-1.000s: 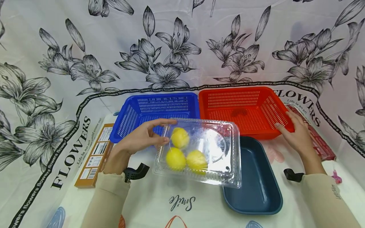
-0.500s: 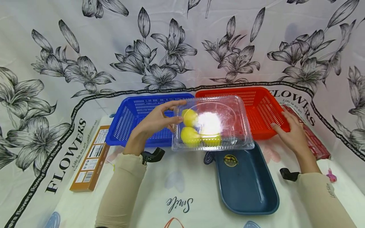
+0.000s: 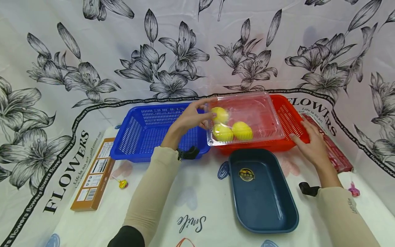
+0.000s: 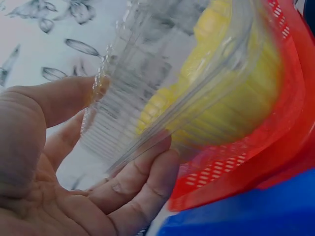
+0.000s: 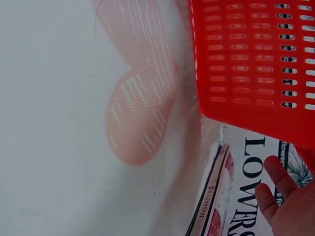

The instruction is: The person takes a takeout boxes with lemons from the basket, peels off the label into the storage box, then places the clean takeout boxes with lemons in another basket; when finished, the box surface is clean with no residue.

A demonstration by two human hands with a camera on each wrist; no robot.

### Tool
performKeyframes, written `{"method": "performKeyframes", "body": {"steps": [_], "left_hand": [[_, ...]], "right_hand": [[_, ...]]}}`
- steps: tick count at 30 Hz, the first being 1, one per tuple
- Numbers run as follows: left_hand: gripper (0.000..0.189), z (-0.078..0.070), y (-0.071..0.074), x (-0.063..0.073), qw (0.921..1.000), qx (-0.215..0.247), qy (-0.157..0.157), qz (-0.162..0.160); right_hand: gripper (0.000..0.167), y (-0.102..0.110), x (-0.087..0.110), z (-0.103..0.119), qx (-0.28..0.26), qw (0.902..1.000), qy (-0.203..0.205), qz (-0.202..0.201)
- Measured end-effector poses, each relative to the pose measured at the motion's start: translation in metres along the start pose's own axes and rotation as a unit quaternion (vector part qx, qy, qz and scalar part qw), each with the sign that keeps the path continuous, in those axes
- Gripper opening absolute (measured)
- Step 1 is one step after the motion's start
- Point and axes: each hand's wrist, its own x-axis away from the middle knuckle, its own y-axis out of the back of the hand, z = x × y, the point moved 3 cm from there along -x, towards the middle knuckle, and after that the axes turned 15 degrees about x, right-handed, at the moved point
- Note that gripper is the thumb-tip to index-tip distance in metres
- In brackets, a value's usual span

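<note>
My left hand grips the left end of a clear plastic clamshell container, thumb on the near side. Three yellow lemons lie inside, gathered toward that end. The container is tilted over the red basket and covers much of its opening in the head view. At the basket's right corner, my right hand holds the rim, thumb over the edge and fingers outside. In the right wrist view, two fingers of it show beneath the basket; the rest is out of frame.
A blue basket stands left of the red one. Nearer is a dark blue tray. An orange-brown box and a yellow-wrapped lollipop lie at left. At right are a red spaghetti box and a pink lollipop.
The left hand has carried the container with the lemons away from me and rightward, from above the dark blue tray to over the red basket. The right hand stays at the basket's corner.
</note>
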Motion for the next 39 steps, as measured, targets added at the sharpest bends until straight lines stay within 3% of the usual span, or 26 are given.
{"method": "performKeyframes", "body": {"steps": [10,19,27,31,39], "left_hand": [[0.053,0.019,-0.016,-0.042,0.9989,0.043,-0.015,-0.011],[0.054,0.034,-0.027,-0.072,0.999,0.036,-0.021,-0.013],[0.055,0.04,-0.039,-0.084,0.9986,0.026,-0.034,-0.03],[0.054,0.044,-0.043,-0.089,0.9984,0.033,-0.024,-0.04],[0.055,0.053,-0.053,-0.1,0.9979,-0.021,-0.025,-0.056]], "right_hand": [[0.073,0.0,0.0,-0.002,-0.006,1.0,-0.006,0.004],[0.072,-0.001,0.0,-0.001,-0.019,0.9996,-0.02,0.007],[0.071,-0.003,-0.001,0.001,-0.035,0.9993,-0.014,0.007],[0.071,-0.003,-0.001,0.002,-0.039,0.9991,-0.016,0.008],[0.071,-0.005,0.002,0.002,-0.047,0.9984,-0.031,0.011]]}}
